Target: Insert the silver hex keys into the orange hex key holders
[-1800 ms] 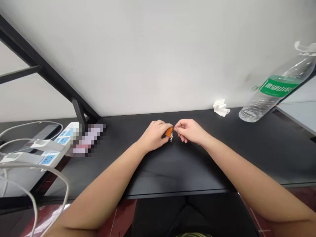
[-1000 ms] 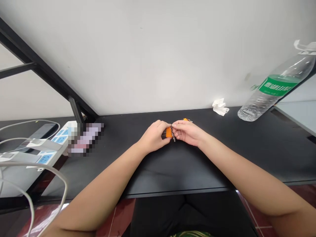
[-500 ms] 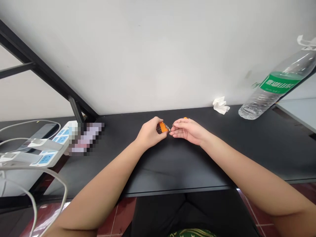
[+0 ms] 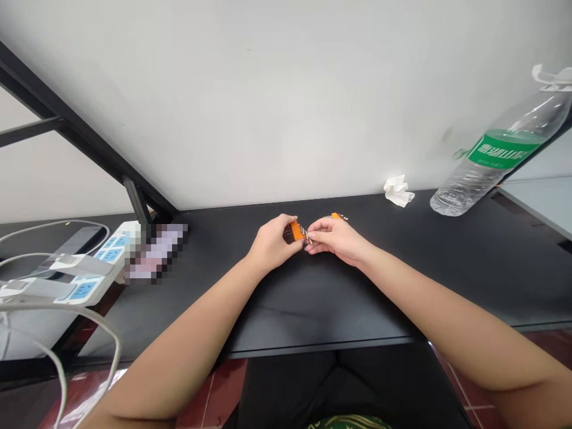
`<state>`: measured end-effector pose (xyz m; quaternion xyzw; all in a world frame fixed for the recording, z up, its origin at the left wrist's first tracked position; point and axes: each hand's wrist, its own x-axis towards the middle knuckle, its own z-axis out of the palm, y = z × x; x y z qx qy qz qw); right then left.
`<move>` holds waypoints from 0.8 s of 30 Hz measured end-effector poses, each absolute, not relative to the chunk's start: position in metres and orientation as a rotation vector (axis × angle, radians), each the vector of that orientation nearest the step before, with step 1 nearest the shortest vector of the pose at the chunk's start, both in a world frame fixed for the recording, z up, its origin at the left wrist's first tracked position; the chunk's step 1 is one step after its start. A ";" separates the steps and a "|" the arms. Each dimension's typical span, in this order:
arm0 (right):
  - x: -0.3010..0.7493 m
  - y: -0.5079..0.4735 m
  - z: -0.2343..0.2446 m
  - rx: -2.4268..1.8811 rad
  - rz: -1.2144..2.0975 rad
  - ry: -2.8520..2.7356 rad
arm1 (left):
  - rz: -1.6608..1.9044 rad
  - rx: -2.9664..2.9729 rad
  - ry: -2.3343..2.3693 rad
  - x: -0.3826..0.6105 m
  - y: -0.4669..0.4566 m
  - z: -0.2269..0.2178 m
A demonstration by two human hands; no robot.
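Note:
My left hand (image 4: 276, 241) is closed round an orange holder (image 4: 298, 231), its thumb and fingers gripping the sides. Dark rods show on the holder's left side, and several silver rod ends (image 4: 304, 232) stick out to the right. My right hand (image 4: 333, 238) pinches one silver rod (image 4: 309, 238) at those ends; its fingers cover part of it. Just behind the right hand, a second orange holder (image 4: 336, 215) with silver rods lies on the black tabletop (image 4: 313, 310), partly hidden by that hand.
White crumpled tissue (image 4: 398, 190) lies by the wall. A large clear bottle (image 4: 491, 161) with a green label leans at the right. On the left are a power strip (image 4: 105, 262) with plugs and cables (image 4: 111, 325), a blurred-out item (image 4: 158, 253) and a black metal frame (image 4: 89, 134).
My right hand's fingers have closed from loosely apart into a pinch at the silver rod ends. More of the second orange holder shows behind it. The left hand keeps its grip.

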<state>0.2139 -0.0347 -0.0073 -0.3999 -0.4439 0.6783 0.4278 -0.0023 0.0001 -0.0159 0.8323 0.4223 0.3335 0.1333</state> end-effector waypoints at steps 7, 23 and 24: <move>0.211 -0.036 -0.004 -1.068 1.657 -1.145 | 0.914 2.618 1.137 -0.001 -0.001 -0.011; 0.203 -0.030 -0.019 -1.247 1.362 -1.449 | 0.734 2.756 1.242 0.005 -0.005 -0.010; 0.203 -0.029 -0.021 -1.262 1.348 -1.462 | 0.706 2.744 1.272 0.007 -0.005 -0.010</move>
